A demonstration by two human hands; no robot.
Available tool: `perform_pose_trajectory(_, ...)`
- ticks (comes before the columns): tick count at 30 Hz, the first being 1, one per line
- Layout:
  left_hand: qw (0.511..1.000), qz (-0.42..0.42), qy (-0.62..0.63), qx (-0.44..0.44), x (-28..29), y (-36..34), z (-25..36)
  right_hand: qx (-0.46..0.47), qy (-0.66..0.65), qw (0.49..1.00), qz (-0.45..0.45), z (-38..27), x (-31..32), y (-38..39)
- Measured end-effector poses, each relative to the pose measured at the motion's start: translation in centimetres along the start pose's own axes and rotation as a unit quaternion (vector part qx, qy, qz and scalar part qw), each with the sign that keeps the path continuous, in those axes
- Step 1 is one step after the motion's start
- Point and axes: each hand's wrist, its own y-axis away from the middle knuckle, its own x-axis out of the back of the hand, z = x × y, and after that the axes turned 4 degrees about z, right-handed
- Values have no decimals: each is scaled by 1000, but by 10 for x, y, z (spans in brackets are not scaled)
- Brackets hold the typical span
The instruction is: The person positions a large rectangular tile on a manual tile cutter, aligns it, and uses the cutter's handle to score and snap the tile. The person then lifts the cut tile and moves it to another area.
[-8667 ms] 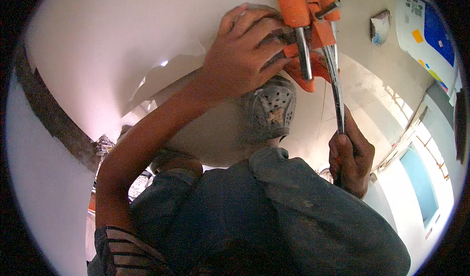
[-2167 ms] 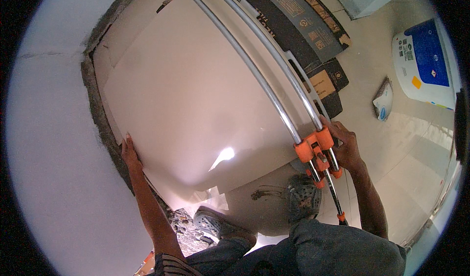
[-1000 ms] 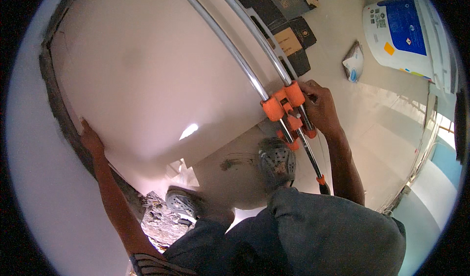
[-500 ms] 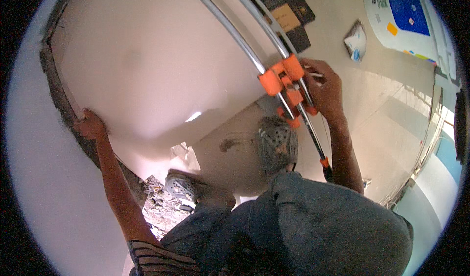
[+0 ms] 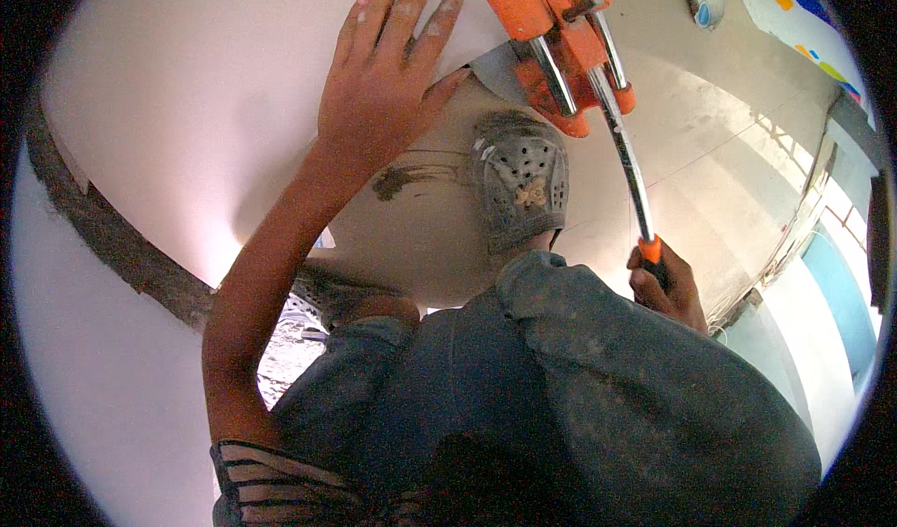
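My left hand (image 5: 391, 78) is open on the large pale tile (image 5: 206, 60), fingers outstretched, just left of the orange cutter head (image 5: 519, 8). Chrome rails run through that head of the tile cutter, and a long metal lever slopes down from it. My right hand (image 5: 678, 293) is closed around the orange-and-black grip (image 5: 651, 251) at the lever's lower end. One grey clog (image 5: 519, 181) on my foot is below the head; my other foot is partly hidden by my left arm.
A white-and-blue bucket (image 5: 785, 13) stands at the upper right, near a crumpled packet (image 5: 703, 2). A white wall (image 5: 84, 340) with a rough dark strip (image 5: 131, 256) along its foot runs down the left. Pale floor tiles (image 5: 738, 153) lie on the right.
My left hand has moved from the tile's left edge up beside the cutter head. My right hand has shifted from the head down to the handle's grip. The view has shifted too.
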Motion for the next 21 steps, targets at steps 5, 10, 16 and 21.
perform_pose_trajectory(5, 983, 78, 157, -49, -18, 23, 19, 62, 11, 991, 119, -20, -5, 37)
perform_pose_trajectory(10, 966, 100, 235, 46, -20, 17, 59, 56, -31, 987, 147, -29, -7, 40)
perform_pose_trajectory(16, 935, 97, 320, 114, -34, -1, 74, 44, -52, 989, 134, -25, -8, 39)
perform_pose_trajectory(21, 917, 102, 364, 126, -36, 6, 74, 66, -19, 990, 123, -20, -9, 26)
